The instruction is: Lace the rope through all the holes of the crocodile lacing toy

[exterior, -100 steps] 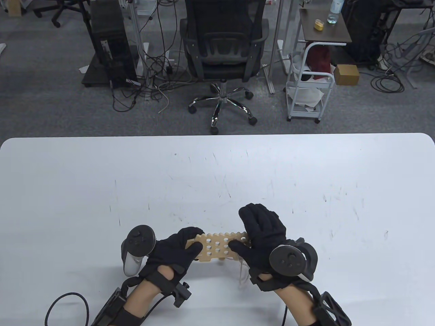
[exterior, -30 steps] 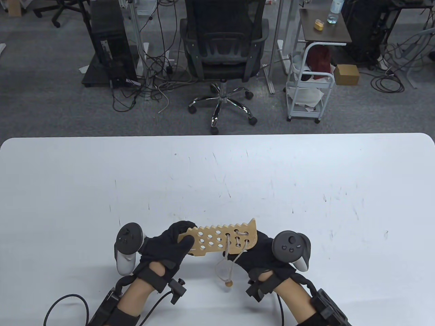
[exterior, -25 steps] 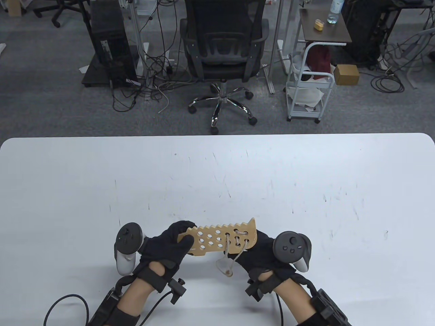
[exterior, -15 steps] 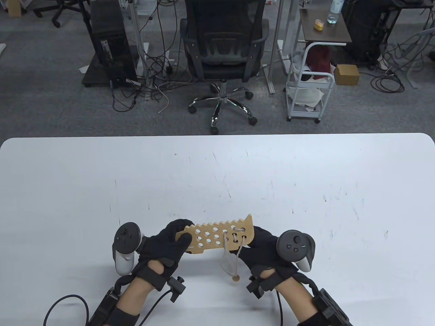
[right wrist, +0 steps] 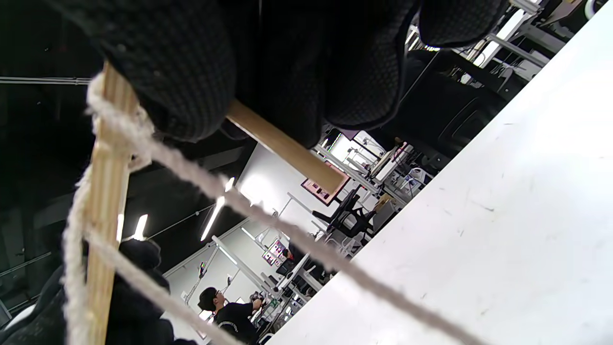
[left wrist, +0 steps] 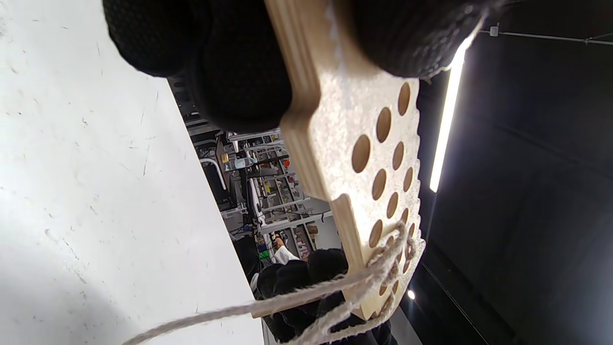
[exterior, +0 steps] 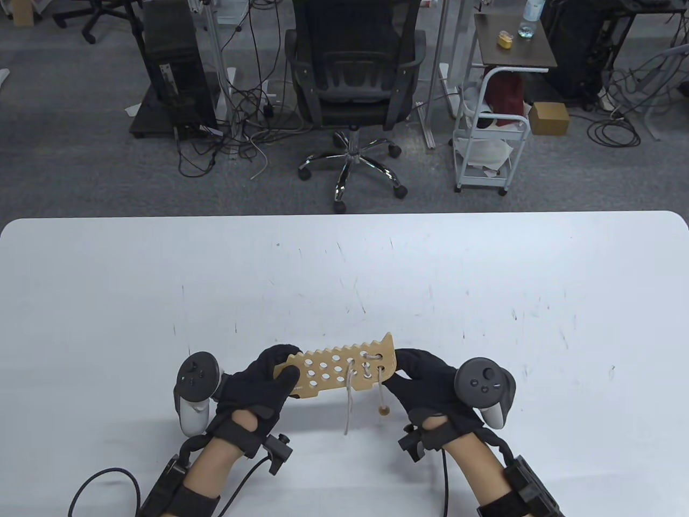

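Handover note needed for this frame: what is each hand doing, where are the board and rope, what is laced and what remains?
Left hand grips the crocodile board at its left end; right hand grips the right end, board lifted off the table.
Rope is laced through a few holes near the right end; its beaded end and another strand hang below.
Left: the open holes toward the left end.

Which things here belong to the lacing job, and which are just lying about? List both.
In the job:
wooden crocodile board
rope with bead end
left hand and right hand, gripping the board's ends

Just about:
office chair
white cart
cardboard box
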Demonstrator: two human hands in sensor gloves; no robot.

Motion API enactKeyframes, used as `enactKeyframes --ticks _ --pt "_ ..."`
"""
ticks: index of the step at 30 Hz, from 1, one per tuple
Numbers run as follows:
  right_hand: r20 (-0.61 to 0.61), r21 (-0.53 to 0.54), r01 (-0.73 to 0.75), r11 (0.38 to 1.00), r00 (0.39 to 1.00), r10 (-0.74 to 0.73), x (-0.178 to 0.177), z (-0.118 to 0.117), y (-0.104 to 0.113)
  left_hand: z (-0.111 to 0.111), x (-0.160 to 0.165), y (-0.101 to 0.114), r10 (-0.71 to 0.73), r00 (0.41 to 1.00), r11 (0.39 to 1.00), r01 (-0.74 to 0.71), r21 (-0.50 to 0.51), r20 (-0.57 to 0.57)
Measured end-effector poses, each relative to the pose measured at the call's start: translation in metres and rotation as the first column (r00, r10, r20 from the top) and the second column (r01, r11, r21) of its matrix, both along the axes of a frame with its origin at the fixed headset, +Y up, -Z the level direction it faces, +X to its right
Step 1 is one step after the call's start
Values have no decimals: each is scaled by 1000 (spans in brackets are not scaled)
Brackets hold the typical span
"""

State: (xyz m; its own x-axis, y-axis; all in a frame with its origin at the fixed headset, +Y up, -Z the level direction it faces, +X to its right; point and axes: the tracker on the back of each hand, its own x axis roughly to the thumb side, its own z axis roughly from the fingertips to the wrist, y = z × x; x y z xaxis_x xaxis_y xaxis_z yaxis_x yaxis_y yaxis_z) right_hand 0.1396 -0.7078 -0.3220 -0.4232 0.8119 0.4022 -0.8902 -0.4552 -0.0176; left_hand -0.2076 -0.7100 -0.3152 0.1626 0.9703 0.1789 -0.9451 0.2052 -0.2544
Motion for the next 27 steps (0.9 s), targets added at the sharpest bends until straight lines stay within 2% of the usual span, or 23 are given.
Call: enactKeyframes --ticks 27 --pt "121 20 68 998 990 -70 33 -7 11 -8 -17 -5 6 995 999 -9 -31 -95"
